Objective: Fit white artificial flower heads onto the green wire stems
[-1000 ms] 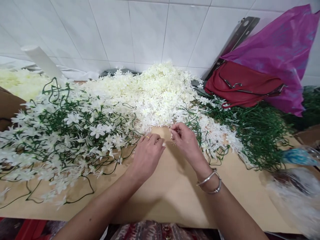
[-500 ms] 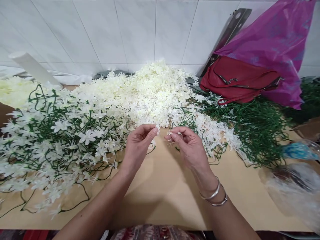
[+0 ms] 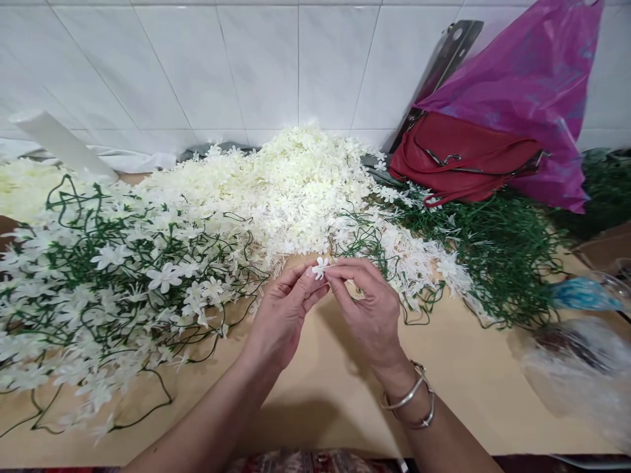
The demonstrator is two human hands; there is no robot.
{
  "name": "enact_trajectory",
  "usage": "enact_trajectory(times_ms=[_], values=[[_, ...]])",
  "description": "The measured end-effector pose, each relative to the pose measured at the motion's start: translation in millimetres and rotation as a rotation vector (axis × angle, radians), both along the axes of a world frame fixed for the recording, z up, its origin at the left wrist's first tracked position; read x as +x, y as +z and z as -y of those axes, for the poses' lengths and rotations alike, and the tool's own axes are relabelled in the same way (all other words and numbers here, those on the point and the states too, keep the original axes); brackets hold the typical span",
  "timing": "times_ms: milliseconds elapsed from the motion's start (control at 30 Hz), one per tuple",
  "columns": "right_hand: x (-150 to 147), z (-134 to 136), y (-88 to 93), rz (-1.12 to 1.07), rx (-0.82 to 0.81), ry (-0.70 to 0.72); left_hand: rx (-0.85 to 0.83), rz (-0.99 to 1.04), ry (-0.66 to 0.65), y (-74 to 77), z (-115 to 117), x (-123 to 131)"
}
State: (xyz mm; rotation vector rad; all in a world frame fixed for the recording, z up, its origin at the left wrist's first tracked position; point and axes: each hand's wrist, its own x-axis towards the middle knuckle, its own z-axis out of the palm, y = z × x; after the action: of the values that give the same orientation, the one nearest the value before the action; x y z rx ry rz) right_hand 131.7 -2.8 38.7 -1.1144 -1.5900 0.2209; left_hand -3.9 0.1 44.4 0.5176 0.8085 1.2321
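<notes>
A small white flower (image 3: 320,268) is pinched between the thumb and fingers of my left hand (image 3: 286,312). My right hand (image 3: 369,305) meets it from the other side, thumb and forefinger pressed together at the flower's edge; what those fingertips hold is too small to make out. Beyond both hands rises a heap of loose cream-white blossoms (image 3: 305,177). White flowers on green stems (image 3: 165,277) spread to the left. Right of my hands lie thin white pieces (image 3: 419,263) mixed with green stems.
A tan table (image 3: 444,387) lies under everything. At the back right, a red handbag (image 3: 468,154) rests beside a purple plastic bag (image 3: 522,92), above green stems (image 3: 513,256). Clear plastic (image 3: 582,368) lies at the right, and a white roll (image 3: 64,144) leans at the back left.
My hands, apart before, have come together at the fingertips. The white flower in my left hand now faces up between them. The view has shifted slightly.
</notes>
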Motion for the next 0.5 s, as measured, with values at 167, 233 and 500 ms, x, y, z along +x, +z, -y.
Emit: enact_trajectory(times_ms=[167,233,500], values=[[-4,2,-0.8,0.286,0.131,-0.097,0.173,-0.252,0.02,-11.0,4,0],[-9,4,0.6,0.309,0.15,-0.1,0.281,-0.42,0.065,-16.7,5,-2],[-17,7,0.9,-0.222,-0.245,-0.017,0.711,-0.978,0.194,-26.5,6,-9]])
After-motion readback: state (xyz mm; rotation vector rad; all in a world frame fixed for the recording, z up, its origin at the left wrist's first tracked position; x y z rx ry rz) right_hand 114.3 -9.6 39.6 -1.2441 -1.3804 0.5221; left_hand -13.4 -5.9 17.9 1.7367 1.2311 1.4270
